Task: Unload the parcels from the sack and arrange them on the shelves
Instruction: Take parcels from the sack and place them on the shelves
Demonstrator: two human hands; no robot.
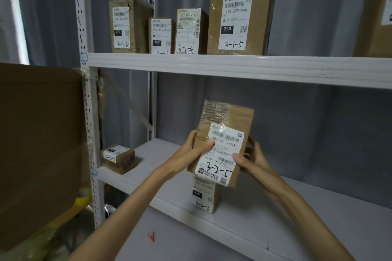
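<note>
I hold a brown cardboard parcel marked 3-2-5 upright above the middle shelf. My left hand grips its left edge, thumb on the label. My right hand grips its right edge lower down. Right under it stands another parcel on the shelf, marked 3-2-6. A small parcel marked 3-3-1 lies at the shelf's left end. The upper shelf carries several labelled parcels, the tallest marked 3-1-5. The sack is not clearly in view.
A large brown carton fills the left side, beside the white perforated upright. Something yellow sits under it. Another carton shows at the top right. A grey curtain hangs behind the rack.
</note>
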